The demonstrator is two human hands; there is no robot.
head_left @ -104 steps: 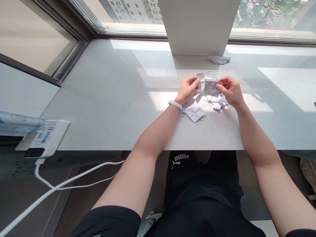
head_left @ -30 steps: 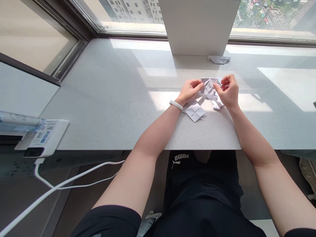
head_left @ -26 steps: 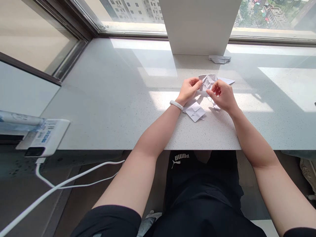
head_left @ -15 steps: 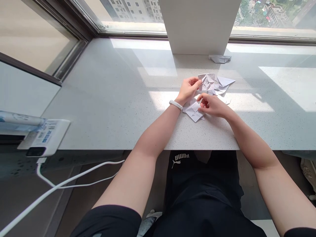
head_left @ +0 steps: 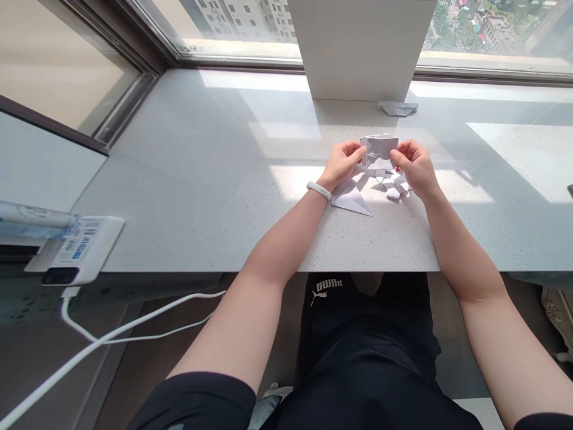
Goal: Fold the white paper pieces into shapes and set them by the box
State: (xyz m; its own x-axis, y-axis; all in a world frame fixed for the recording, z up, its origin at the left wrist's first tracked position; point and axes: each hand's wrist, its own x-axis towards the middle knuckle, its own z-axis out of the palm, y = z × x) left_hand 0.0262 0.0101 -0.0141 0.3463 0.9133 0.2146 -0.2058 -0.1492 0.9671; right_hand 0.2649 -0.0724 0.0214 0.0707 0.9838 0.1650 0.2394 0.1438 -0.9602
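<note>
Both my hands hold a folded white paper piece [head_left: 379, 151] up above the counter, pinching it from either side. My left hand [head_left: 342, 164] grips its left edge, and my right hand [head_left: 415, 167] grips its right edge. Just below my right hand lies a heap of folded paper pieces [head_left: 394, 185]. Under my left wrist, a flat pointed white paper sheet [head_left: 351, 200] rests on the counter, partly hidden by the wrist. A white band [head_left: 319, 190] circles that wrist.
The speckled grey stone counter [head_left: 201, 179] runs along a window, ending in a front edge. A white pillar [head_left: 360, 48] stands at the back, with a folded paper piece [head_left: 397, 107] at its foot. A white device [head_left: 74, 251] with a cable sits at the left.
My right hand has moved up from the lower sheet to the held paper. The held paper now shows a smooth face. The loose pieces have gathered into a heap, and the lower sheet looks more pointed.
</note>
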